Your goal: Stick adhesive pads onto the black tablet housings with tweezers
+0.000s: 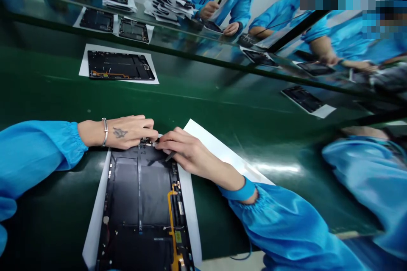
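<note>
Fingertips (151, 136) of my left hand (119, 132) and right hand (187, 152) meet over a small dark part (145, 140) at the top edge of an opened tablet housing (140, 194), hiding most of it, so I cannot tell what it is or whether my left hand grips it. My right hand pinches a thin dark tool (170, 156), its tip hidden. The housing lies on a white paper sheet (219, 150) on the green worktop (222, 106), its lower end cut off by the frame, with a yellow flex cable (172, 220) inside it.
</note>
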Action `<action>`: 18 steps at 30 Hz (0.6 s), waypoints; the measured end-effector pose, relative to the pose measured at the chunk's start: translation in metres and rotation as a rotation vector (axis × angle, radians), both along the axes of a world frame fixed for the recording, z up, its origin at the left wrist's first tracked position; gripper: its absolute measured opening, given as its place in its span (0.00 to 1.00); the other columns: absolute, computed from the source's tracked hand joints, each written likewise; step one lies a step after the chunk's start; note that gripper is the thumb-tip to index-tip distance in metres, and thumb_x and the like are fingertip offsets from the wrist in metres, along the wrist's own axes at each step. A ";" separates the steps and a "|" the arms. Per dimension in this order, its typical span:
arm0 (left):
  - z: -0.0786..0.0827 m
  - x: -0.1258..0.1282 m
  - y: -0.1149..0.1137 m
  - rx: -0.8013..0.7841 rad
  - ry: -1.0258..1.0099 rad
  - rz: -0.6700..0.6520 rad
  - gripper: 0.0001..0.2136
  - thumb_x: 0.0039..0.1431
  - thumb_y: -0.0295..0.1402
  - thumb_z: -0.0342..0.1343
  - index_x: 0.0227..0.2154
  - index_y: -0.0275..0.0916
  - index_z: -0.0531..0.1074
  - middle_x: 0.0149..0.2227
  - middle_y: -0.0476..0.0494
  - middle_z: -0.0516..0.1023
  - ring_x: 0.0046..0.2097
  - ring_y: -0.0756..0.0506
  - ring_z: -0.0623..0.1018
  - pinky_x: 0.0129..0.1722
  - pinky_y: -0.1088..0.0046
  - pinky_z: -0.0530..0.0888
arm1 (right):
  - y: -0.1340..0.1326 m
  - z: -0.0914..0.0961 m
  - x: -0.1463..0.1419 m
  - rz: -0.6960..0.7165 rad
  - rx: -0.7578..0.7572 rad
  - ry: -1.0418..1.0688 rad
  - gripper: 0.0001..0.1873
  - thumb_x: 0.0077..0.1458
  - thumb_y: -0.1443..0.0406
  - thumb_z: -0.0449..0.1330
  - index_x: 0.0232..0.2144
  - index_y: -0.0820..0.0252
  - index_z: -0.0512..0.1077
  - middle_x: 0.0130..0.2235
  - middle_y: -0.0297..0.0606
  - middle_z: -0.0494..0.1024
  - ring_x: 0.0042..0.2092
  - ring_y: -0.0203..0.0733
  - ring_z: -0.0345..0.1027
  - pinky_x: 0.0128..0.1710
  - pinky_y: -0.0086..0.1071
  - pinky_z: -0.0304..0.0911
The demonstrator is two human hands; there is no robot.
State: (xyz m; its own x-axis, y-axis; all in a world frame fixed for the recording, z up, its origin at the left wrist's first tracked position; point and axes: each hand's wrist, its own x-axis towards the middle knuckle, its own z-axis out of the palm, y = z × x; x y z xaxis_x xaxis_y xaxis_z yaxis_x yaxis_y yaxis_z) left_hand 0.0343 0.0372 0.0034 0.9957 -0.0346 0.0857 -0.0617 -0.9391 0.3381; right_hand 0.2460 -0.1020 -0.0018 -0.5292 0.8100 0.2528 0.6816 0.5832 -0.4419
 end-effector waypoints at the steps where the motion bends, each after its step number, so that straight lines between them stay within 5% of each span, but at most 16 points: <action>1: 0.001 -0.002 -0.001 -0.027 -0.014 0.010 0.14 0.61 0.20 0.45 0.44 0.41 0.69 0.42 0.43 0.72 0.39 0.44 0.69 0.41 0.68 0.66 | 0.000 -0.001 0.000 0.003 0.007 0.005 0.20 0.60 0.77 0.49 0.45 0.56 0.75 0.43 0.43 0.78 0.41 0.48 0.66 0.40 0.43 0.65; 8: 0.002 -0.006 -0.002 -0.102 -0.064 0.039 0.10 0.63 0.20 0.43 0.39 0.40 0.66 0.38 0.44 0.71 0.38 0.45 0.68 0.42 0.70 0.66 | 0.003 -0.009 -0.007 -0.081 0.133 -0.040 0.18 0.60 0.77 0.49 0.44 0.60 0.73 0.42 0.46 0.77 0.39 0.48 0.63 0.37 0.42 0.62; 18: -0.004 -0.007 0.006 -0.086 -0.039 0.095 0.07 0.66 0.24 0.45 0.43 0.39 0.65 0.43 0.42 0.73 0.42 0.44 0.69 0.43 0.69 0.66 | 0.013 -0.009 -0.002 -0.031 0.046 0.001 0.21 0.60 0.76 0.48 0.46 0.54 0.75 0.41 0.43 0.75 0.39 0.48 0.63 0.39 0.42 0.63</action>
State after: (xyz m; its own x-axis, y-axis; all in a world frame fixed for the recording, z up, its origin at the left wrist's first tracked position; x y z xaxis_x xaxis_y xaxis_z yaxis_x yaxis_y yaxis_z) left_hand 0.0269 0.0430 -0.0009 0.9900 0.0691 0.1229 0.0117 -0.9091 0.4164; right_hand 0.2443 -0.0891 -0.0110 -0.5034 0.8136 0.2908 0.6992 0.5814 -0.4160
